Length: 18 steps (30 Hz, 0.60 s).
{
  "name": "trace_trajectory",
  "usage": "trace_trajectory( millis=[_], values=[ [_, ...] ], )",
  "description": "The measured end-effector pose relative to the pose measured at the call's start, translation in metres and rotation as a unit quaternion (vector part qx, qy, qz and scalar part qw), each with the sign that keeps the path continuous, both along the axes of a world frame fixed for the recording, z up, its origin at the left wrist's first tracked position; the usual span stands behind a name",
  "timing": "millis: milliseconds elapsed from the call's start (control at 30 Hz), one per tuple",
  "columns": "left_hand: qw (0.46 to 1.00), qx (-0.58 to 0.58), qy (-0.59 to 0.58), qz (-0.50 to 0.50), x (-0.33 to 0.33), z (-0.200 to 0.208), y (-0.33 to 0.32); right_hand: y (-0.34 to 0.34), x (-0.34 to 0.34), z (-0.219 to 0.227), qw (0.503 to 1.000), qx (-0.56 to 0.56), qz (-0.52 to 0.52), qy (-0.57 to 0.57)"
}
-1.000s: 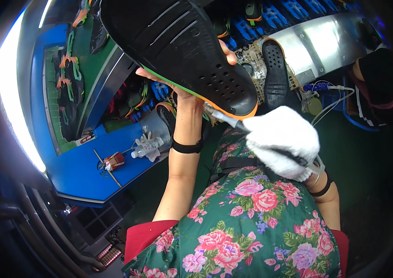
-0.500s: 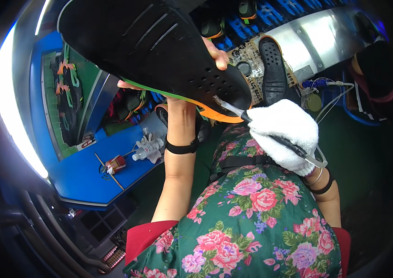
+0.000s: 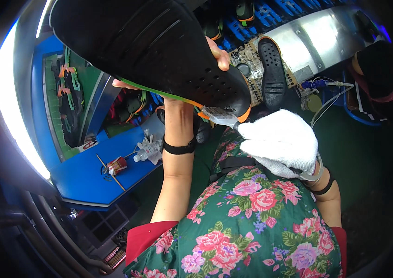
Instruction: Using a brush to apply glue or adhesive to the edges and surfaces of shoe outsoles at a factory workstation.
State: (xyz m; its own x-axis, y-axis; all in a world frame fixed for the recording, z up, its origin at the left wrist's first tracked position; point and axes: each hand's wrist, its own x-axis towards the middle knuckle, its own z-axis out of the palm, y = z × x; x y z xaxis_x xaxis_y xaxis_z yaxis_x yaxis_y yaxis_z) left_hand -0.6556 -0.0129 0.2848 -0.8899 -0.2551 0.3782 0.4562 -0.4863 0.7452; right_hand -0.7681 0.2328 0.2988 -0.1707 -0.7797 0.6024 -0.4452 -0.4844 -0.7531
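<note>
Shoe sole (image 3: 159,69), raised before the person's floral apron (image 3: 252,217): probably light, rubbery and springy, its smooth face perhaps slippery; the side edges seem the surest hold. The left hand (image 3: 220,58) clasps those edges, its palm hidden. The gloved right hand (image 3: 280,141) is closed round a flat-bladed tool (image 3: 224,118) at the heel's orange rim. A second sole (image 3: 273,74) lies close beyond the heel; a bottle (image 3: 147,153) rests on the blue bench (image 3: 81,180).
</note>
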Motion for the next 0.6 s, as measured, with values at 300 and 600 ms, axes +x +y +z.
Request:
trace_trajectory(
  millis=[300, 600],
  values=[
    [0.997, 0.038, 0.053, -0.032, -0.001, -0.041, -0.019, 0.005, -0.005, -0.007, 1.000, -0.003, 0.013, 0.018],
    [0.994, 0.083, 0.058, -0.046, -0.005, -0.018, -0.006, -0.001, -0.005, -0.008, 0.999, 0.034, -0.026, -0.006]
  ],
)
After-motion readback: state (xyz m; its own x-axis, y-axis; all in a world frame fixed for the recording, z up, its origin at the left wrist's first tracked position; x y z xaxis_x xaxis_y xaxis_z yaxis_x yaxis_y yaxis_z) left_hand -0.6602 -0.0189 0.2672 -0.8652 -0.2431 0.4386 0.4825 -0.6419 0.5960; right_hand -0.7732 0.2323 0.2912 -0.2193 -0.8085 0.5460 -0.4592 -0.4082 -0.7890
